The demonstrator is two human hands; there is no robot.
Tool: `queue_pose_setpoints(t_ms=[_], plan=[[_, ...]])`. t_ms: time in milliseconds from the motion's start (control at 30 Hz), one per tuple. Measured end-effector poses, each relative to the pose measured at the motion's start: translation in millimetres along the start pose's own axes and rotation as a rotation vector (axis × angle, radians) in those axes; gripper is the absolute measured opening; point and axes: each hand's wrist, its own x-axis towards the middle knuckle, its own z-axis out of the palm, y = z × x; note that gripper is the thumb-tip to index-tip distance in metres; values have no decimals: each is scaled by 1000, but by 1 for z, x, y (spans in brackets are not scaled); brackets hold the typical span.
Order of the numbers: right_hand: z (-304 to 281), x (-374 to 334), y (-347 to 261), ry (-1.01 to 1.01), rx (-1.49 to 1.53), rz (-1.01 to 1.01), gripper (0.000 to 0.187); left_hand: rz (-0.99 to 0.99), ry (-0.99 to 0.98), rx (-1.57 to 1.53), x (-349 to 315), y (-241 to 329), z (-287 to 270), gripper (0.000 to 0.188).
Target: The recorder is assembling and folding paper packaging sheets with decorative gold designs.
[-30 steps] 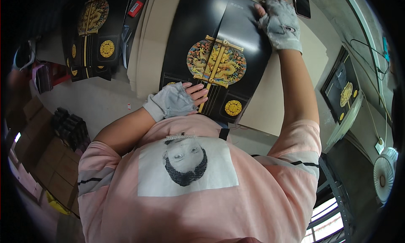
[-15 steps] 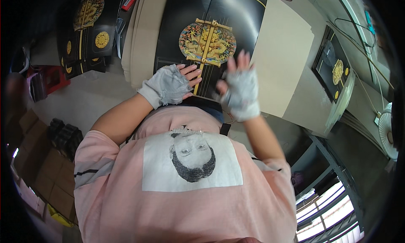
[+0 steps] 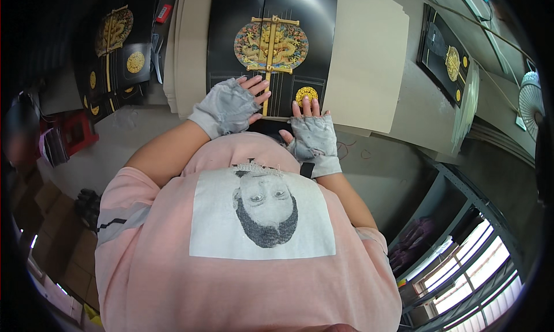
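Black sheet (image 3: pixel 272 46) has left hand (image 3: pixel 231 105) and right hand (image 3: pixel 313 134) apart along near edge.

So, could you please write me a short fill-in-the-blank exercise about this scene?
The left hand and right hand wear ____-coloured fingerless gloves. Both partly cover a mainly ____-coloured printed panel. Its large round emblem shows a golden ____. A white fan is at the picture's ____ side.

Missing words: gray; black; dragon; right.

Bright window (image 3: pixel 487 261) lower right; grey metal rack (image 3: pixel 470 193) beside; grey floor (image 3: pixel 372 182).
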Motion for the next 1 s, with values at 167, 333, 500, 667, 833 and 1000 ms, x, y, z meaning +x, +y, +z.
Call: queue_pose_setpoints(t_ms=[167,333,500,667,833,1000], plan=[[-17,9,0,-13,-17,-14,81,10,-4,-6,-2,-2,4,61],[-43,49,1,45,-15,47,75,34,12,27,-2,-5,13,61],[-32,66,2,89,-33,-43,72,33,34,-19,0,-8,17,62],[-35,81,5,54,-88,-32,69,47,42,-20,-2,-9,21,61],[-63,131,18,40,-127,-45,73,58,4,-7,1,-11,22,61],[-84,196,41,109,-200,-114,81,24,-66,-60,3,-10,17,58]])
